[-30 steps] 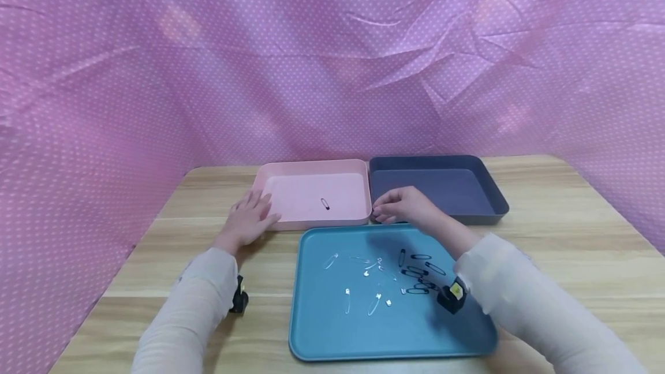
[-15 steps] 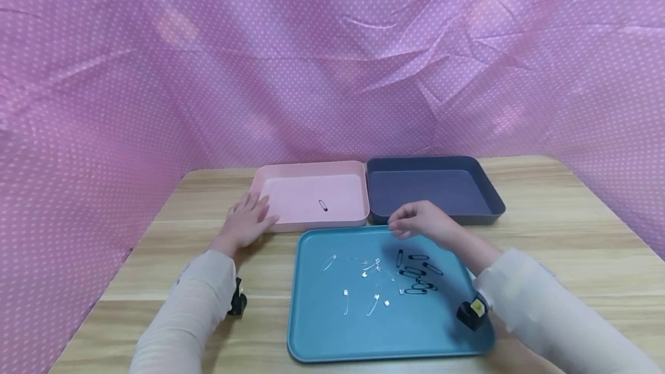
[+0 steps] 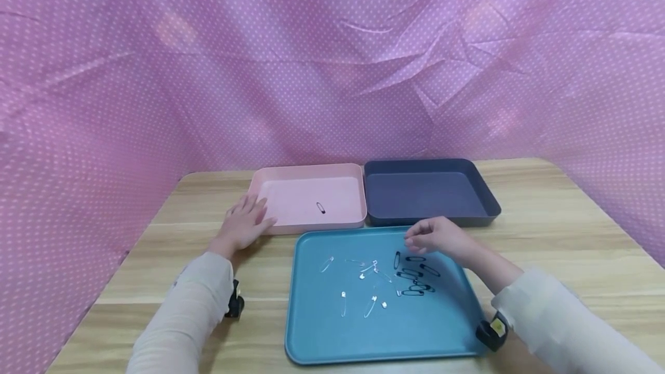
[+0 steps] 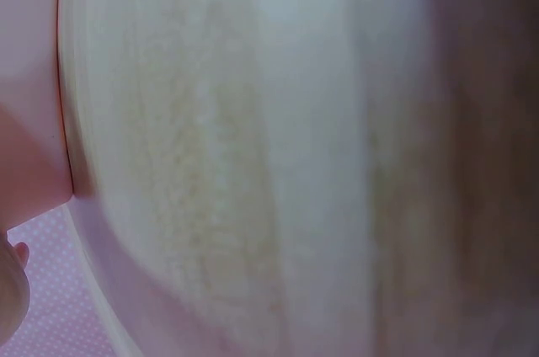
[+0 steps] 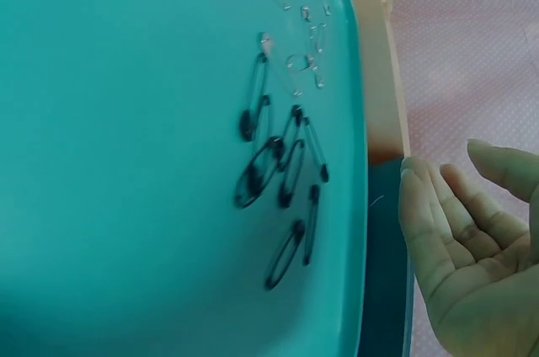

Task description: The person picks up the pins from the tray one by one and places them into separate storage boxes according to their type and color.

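Observation:
My left hand (image 3: 241, 227) rests with spread fingers on the left rim of the pink tray (image 3: 312, 227). One black safety pin (image 3: 321, 208) lies inside that tray. Over the far right part of the blue tray (image 3: 322, 348) hovers my right hand (image 3: 440, 239). In the right wrist view its thumb stands apart from loosely bent fingers (image 5: 425, 231), with nothing held between them. Below it lie several black safety pins (image 3: 413, 292) in a loose cluster. Several silver safety pins (image 3: 344, 303) are scattered to their left. Only a fingertip of the left hand shows in the left wrist view.
A navy tray (image 3: 431, 222) stands right of the pink one, behind the blue tray. All three are on a wooden table (image 3: 140, 281). Pink dotted cloth (image 3: 291, 74) hangs behind and at the sides.
My right hand has moved right and nearer to me, from the navy tray's front left corner to above the blue tray. My left hand has stayed at the pink rim.

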Motion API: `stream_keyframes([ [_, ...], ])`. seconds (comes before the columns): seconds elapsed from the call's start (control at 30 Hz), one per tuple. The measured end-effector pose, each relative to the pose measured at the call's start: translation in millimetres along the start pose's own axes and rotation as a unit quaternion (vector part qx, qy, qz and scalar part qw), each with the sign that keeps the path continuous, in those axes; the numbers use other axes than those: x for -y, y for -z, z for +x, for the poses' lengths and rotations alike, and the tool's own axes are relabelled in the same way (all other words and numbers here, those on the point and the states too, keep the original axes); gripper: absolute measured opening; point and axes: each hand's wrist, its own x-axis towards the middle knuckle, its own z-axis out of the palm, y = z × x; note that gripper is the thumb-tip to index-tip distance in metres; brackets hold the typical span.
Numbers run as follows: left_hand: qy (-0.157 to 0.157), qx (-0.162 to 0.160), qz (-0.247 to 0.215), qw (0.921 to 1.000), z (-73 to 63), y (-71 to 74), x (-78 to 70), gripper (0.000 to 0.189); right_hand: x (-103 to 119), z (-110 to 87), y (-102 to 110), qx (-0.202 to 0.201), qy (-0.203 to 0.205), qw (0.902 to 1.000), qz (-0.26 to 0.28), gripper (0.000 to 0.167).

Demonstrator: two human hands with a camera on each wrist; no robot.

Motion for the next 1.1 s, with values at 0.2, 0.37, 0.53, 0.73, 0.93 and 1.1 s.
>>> stream_keyframes([
  [0.2,-0.002,-0.001,0.002,1.0000,1.6,-2.1,1.3,0.066,-8,-5.9,2,0.004,-0.005,0.9998,0.020,0.036],
  [0.37,0.001,0.003,0.000,1.0000,2.5,-2.8,1.7,0.067,-11,-10.4,3,0.003,-0.003,0.9998,0.021,0.032],
  [0.53,0.001,0.002,0.005,1.0000,3.1,-3.3,1.8,0.067,-16,-14.9,5,0.005,0.007,0.9998,0.017,0.027],
  [0.73,-0.001,0.001,0.002,1.0000,3.2,-3.5,2.4,0.068,-24,-18.5,6,0.006,0.009,0.9998,0.015,0.022],
  [0.93,-0.001,0.001,0.005,1.0000,2.7,-3.3,1.7,0.067,-29,-23.1,4,0.011,0.005,0.9997,0.021,0.021],
  [1.1,0.002,0.005,0.002,1.0000,2.7,-3.1,0.4,0.068,-32,-26.6,2,-0.006,-0.001,1.0000,0.004,0.020],
])
